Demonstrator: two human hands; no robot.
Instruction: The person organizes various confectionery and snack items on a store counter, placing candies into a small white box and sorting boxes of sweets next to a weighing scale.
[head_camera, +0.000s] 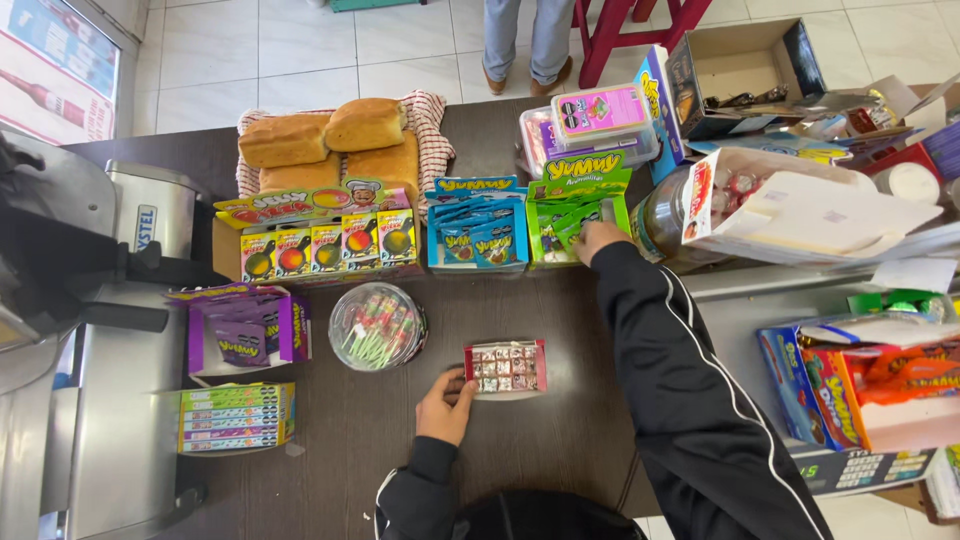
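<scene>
Candy tray, red-rimmed, is sitting at frame centre as the left hand is steadying its edge, fingers loosely spread; the right hand is reaching into the green candy display box, grip hidden.

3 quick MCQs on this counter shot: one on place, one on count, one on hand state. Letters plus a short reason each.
1. Where is the right hand?
A. at the green box
B. on the bread
C. on the round tub

2. How many bread loaves show on the cloth?
A. one
B. two
C. four

3. What is the left hand doing?
A. hanging off the counter
B. touching the small red tray
C. gripping the purple box

Key: 1 A, the arm reaches to the green box; 2 C, four loaves are stacked; 3 B, fingers meet the tray's left edge.
</scene>
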